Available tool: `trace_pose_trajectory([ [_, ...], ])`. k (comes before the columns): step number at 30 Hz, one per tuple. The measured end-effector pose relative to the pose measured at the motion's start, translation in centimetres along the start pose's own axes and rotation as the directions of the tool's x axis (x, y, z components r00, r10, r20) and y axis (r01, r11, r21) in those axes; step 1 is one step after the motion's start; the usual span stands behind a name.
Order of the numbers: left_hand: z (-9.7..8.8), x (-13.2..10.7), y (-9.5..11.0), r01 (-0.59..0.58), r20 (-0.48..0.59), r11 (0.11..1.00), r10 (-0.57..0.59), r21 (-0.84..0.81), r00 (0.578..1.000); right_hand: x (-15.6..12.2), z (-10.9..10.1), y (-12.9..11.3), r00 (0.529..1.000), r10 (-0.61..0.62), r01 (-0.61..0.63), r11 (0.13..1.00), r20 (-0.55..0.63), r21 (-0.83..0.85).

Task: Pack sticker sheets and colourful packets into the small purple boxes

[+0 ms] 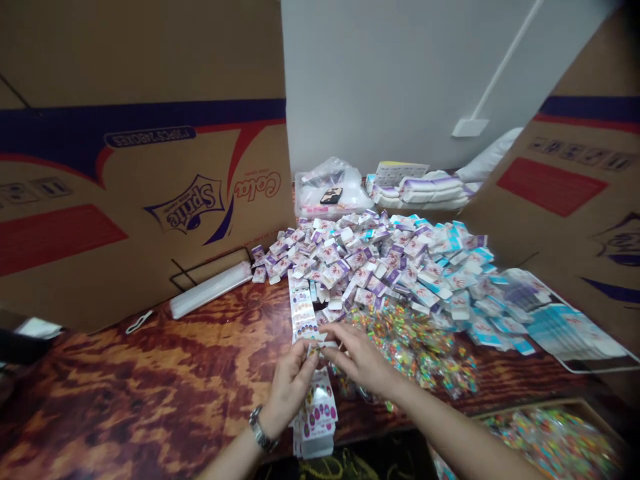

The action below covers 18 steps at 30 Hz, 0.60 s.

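Note:
My left hand (293, 380), with a metal-banded watch (262, 430) on its wrist, is closed in a pinch on a small white paper-like piece (314, 345). From the right, my right hand (363, 357) meets it, fingertips closed on the same piece; its exact kind is too small to tell. Under and around my hands runs a strip of sticker sheets (303, 310) with rows of small oval pictures. Its near end lies in a stack of folded sheets (317, 417) at the table's front edge. Beside my right hand is a heap of small clear packets with multicoloured contents (415, 347).
Small purple, blue and white boxes (370, 260) are piled behind my hands. Large cartons stand left (140, 167) and right (580, 200). A clear plastic roll (213, 290) lies on the wood-patterned table (175, 380). An open box of colourful packets (555, 437) is at lower right.

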<state>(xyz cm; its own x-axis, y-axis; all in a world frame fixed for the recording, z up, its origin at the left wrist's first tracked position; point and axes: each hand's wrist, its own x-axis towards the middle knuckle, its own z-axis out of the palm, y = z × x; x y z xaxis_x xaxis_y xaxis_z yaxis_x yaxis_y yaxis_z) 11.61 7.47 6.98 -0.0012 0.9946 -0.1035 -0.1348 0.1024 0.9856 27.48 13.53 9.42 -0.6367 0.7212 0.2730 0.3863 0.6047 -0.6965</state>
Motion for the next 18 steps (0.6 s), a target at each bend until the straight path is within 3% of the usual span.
trace_pose_trajectory([
  [3, 0.8, 1.4, 0.1, -0.029, 0.029, 0.998, 0.028, 0.058, 0.999, -0.5, -0.4, 1.2, 0.999, 0.041, -0.042, 0.998, -0.025, -0.038],
  [6, 1.3, 4.2, 1.5, -0.077, 0.105, 0.989, 0.064, 0.128, 0.992, -1.2, -1.3, 2.9, 0.986, 0.064, -0.076, 0.994, -0.157, -0.074],
  [8, 1.6, 7.1, 2.8, -0.15, 0.076, 0.965, 0.136, 0.215, 0.988, -1.5, -2.3, 3.9, 0.967, 0.07, -0.093, 0.992, -0.247, -0.083],
  [9, 1.9, 8.7, 3.3, -0.198, 0.039, 0.934, 0.195, 0.299, 0.98, -1.5, -2.7, 4.4, 0.957, 0.079, -0.106, 0.991, -0.28, -0.086],
  [11, 2.6, 12.2, 3.7, -0.261, 0.039, 0.78, 0.292, 0.569, 0.956, -1.5, -3.4, 4.9, 0.945, 0.093, -0.126, 0.988, -0.313, -0.085],
  [15, 4.3, 17.4, 2.7, -0.234, 0.045, 0.726, 0.27, 0.646, 0.962, -1.6, -3.9, 5.2, 0.941, 0.107, -0.138, 0.988, -0.321, -0.075],
  [18, 4.3, 18.0, 2.4, -0.218, 0.03, 0.716, 0.265, 0.664, 0.964, -2.3, -4.2, 5.2, 0.935, 0.131, -0.158, 0.986, -0.331, -0.058],
])
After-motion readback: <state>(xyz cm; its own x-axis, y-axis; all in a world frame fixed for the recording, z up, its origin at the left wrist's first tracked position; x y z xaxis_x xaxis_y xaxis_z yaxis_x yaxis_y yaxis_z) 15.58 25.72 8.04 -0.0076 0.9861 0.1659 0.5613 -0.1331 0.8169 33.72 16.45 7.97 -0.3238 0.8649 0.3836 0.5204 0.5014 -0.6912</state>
